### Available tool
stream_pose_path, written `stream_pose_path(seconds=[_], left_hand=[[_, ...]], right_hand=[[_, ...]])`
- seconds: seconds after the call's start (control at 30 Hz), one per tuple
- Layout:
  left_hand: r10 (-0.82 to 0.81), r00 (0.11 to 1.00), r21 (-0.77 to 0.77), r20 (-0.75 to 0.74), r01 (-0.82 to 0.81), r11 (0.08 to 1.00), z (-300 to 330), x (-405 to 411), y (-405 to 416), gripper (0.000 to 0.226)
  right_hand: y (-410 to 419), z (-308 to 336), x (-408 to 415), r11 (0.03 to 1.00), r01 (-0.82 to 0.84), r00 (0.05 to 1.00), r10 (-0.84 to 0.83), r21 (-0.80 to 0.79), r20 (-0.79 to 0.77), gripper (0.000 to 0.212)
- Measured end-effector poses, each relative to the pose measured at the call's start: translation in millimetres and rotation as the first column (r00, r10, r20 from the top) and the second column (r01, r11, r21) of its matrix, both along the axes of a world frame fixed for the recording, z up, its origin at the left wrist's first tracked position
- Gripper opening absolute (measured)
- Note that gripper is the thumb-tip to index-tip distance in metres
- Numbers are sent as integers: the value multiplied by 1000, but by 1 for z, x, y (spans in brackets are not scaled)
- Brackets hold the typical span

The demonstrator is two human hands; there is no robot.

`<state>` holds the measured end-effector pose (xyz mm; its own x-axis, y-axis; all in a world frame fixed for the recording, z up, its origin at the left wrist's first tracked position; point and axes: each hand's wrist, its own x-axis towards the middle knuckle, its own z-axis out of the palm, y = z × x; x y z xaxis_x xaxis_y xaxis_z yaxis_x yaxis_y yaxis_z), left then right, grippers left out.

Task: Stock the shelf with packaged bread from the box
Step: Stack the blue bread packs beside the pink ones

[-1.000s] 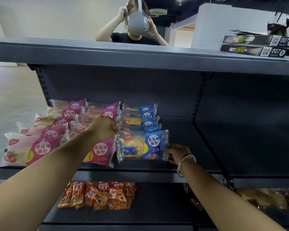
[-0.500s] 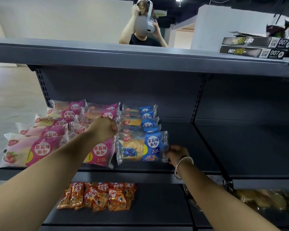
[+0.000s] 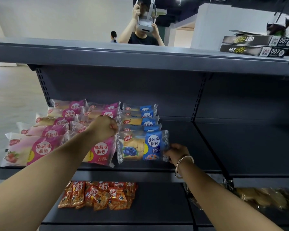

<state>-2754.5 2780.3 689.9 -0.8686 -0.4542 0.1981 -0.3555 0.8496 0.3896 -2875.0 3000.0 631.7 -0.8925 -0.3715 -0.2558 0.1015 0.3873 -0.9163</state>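
Note:
A blue blueberry bread packet point(image 3: 141, 145) lies at the front of the middle shelf point(image 3: 182, 165), in front of a row of blue packets point(image 3: 140, 120). My right hand point(image 3: 176, 152) pinches its lower right seal. My left hand point(image 3: 104, 127) is curled at the packet's upper left corner, just above a pink strawberry bread packet point(image 3: 101, 151). More pink packets point(image 3: 57, 124) fill two rows to the left. The box is not in view.
The middle shelf is bare to the right of the blue row. Orange snack packs point(image 3: 98, 195) lie on the lower shelf, with brown wrapped goods point(image 3: 264, 197) at lower right. Black boxes point(image 3: 254, 45) sit on the top shelf. Behind it, a person point(image 3: 143, 30) handles a headset.
Both hands stay almost still on the front blue packet. The person behind the shelf has shifted right and lifted the headset.

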Motion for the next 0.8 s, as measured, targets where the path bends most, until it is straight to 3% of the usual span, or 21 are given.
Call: stream_pose_path(seconds=[0.17,0.33,0.57,0.7,0.8], left_hand=[[-15,1000,-5,3,15,1000,2,0,1,20],[-21,996,-15,-85,20,1000,6,4,9,21],[-38,975,-55,-219,27,998,0,22,23,44],[-82,979,-34,-189,77,996,-7,46,40,54],[-79,986,-26,-147,76,997,-11,71,55,61]], right_hand=[[2,0,1,999,-18,999,20,43,-33,29],[8,7,7,998,7,1000,-6,59,-23,40],[16,-1,22,994,99,995,-99,39,-7,82],[25,-10,52,989,144,989,-145,-20,-40,90],[37,-16,81,987,158,985,-156,27,-77,93]])
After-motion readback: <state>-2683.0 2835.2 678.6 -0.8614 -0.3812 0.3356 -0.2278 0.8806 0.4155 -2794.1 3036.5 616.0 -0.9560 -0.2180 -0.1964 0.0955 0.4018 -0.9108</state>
